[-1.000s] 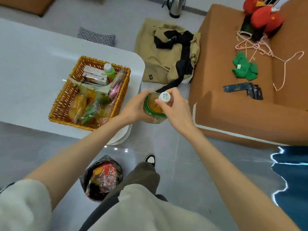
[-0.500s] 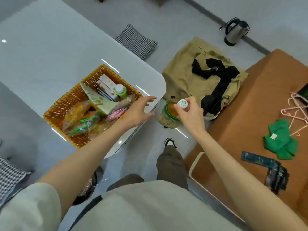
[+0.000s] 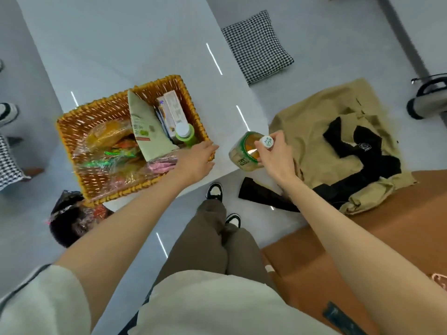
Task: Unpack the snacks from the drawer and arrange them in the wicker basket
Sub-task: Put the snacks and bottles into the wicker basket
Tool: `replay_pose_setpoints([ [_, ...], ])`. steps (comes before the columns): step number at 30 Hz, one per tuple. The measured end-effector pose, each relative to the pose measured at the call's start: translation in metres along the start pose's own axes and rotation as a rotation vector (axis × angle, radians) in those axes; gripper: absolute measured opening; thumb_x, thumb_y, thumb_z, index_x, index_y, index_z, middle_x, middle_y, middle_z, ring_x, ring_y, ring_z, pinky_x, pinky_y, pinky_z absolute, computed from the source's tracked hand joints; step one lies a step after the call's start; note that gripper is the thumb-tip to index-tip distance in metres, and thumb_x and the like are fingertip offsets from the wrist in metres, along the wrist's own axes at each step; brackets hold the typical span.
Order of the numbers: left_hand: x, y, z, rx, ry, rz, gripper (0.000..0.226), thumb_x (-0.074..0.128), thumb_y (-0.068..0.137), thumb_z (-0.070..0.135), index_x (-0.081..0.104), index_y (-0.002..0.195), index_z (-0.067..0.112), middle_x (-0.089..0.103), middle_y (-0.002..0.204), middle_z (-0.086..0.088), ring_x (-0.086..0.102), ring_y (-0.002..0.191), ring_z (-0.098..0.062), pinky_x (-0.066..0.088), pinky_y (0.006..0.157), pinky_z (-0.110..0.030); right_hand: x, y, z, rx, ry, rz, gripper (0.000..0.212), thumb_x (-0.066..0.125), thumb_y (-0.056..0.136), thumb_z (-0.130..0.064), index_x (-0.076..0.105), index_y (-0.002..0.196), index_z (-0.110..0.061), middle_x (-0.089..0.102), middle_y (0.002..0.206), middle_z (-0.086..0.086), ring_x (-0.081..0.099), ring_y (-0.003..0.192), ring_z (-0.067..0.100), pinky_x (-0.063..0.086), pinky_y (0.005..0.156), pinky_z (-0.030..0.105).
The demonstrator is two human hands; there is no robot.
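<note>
Left hand point(image 3: 196, 160) has left the bottle point(image 3: 243, 154) for the wicker basket point(image 3: 116, 195) rim, fingers loosely spread. Right hand point(image 3: 275, 157) pinches the capped neck, bottle mid-frame over the table point(image 3: 121, 44) corner. We judge it full, heavy, rigid, slick: better gripped round the body.
</note>
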State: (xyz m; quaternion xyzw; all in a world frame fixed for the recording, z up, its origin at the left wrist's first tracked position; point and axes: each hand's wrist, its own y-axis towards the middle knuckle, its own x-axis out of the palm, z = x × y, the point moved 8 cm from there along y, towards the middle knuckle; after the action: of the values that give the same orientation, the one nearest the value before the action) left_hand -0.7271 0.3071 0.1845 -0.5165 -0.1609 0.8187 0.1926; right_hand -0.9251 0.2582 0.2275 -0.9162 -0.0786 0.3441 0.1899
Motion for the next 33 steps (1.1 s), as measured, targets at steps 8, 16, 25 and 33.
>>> replay_pose_setpoints([
  [8,0.028,0.051,-0.034,-0.024,0.184,0.025,0.062,0.048,0.099,0.032,0.022,0.152,0.012,0.014,0.161,-0.003,0.025,0.143,-0.025,0.028,0.113,-0.038,0.055,0.093,-0.009,-0.125,-0.186,-0.153,0.023,0.058,0.095,-0.021,0.047,0.113,-0.01,0.061,0.102,0.007,0.06,0.09,0.021,0.049,0.074,0.031],
  [16,0.039,0.058,-0.042,-0.035,0.049,0.074,0.073,0.061,0.092,0.03,0.022,0.152,0.012,0.019,0.16,0.002,0.049,0.121,-0.028,0.037,0.103,-0.037,0.096,0.125,-0.019,-0.291,-0.353,-0.352,0.022,0.057,0.094,-0.018,0.048,0.111,-0.008,0.062,0.105,0.013,0.059,0.094,0.027,0.05,0.081,0.039],
  [25,0.047,0.062,-0.042,-0.046,-0.05,0.004,0.077,0.059,0.093,0.025,0.013,0.153,0.012,0.009,0.161,0.001,0.029,0.142,-0.029,0.031,0.114,-0.038,0.107,0.125,-0.019,-0.322,-0.348,-0.371,0.023,0.057,0.096,-0.022,0.046,0.112,-0.01,0.063,0.104,0.011,0.061,0.088,0.023,0.043,0.067,0.025],
  [33,0.044,0.063,-0.042,-0.088,-0.034,0.054,0.077,0.061,0.092,0.021,0.015,0.153,0.01,0.013,0.161,-0.001,0.033,0.139,-0.028,0.029,0.114,-0.036,0.115,0.124,-0.013,-0.293,-0.296,-0.282,0.031,0.056,0.096,-0.018,0.05,0.125,-0.011,0.06,0.116,0.012,0.058,0.105,0.023,0.047,0.085,0.027],
])
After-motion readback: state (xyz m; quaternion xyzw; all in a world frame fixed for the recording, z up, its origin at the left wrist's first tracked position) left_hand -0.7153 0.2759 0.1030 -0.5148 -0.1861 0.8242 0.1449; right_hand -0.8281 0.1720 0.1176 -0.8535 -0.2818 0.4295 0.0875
